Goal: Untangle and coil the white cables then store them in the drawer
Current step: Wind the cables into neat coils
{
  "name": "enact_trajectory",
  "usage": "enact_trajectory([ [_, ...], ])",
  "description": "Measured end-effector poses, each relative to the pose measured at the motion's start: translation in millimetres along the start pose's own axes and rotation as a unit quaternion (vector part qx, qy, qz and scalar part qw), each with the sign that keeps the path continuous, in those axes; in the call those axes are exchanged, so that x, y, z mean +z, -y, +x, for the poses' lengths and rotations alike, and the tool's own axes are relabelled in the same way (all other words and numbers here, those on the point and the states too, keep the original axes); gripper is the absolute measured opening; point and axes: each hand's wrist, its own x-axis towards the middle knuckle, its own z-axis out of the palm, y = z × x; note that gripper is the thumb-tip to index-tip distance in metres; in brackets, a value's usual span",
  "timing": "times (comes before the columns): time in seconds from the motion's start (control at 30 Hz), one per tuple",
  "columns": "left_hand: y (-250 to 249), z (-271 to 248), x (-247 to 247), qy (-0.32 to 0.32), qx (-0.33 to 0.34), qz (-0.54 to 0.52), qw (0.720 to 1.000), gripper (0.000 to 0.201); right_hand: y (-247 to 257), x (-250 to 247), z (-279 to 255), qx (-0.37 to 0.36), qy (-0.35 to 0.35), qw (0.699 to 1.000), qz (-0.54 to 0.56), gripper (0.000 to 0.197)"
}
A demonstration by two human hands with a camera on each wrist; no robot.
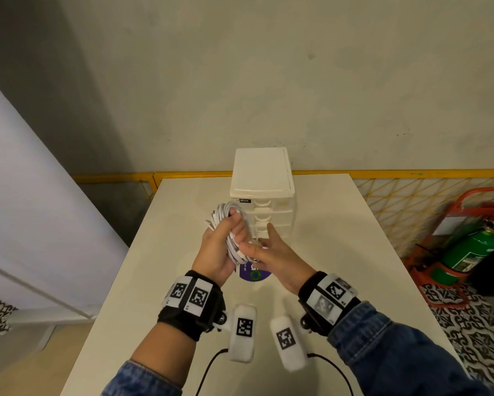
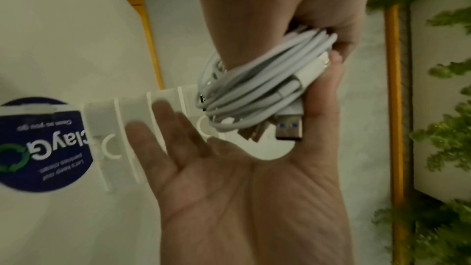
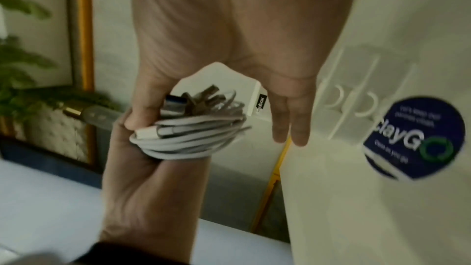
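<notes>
A pale surface (image 1: 311, 281) is standing against a plain wall, with a yellow wire fence (image 1: 428, 195) running along behind it and a green extinguisher (image 1: 471, 250) in a red stand sitting on the patterned floor off to the right. At the far end of the surface a small white drawer unit (image 1: 264, 195) is standing with its drawers closed, and a round blue sticker (image 1: 251, 272) is lying flat nearer the person — partly hidden under the hands. Above the sticker, just in front of the drawers, the left hand (image 1: 221, 250) is gripping the coiled white cables (image 1: 225, 218), fingers curled round the bundle, plug ends poking out at the bottom. The right hand (image 1: 274, 255) is hovering beside it with fingers straight, its thumb touching the lower end of the coil. Both wrists are wearing black bands with square markers.
</notes>
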Motion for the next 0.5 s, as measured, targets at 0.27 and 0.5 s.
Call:
enact_trajectory([
  [0.27,-5,4,-18,0.047,-0.053,-0.018,0.997,0.032,8,25,-1,-0.085,0.088,0.975,0.187,0.054],
  [0.5,-5,8,-31,-0.07,-0.05,0.071,0.994,0.037,-3,36,12,-0.086,0.012,0.966,0.244,0.053],
])
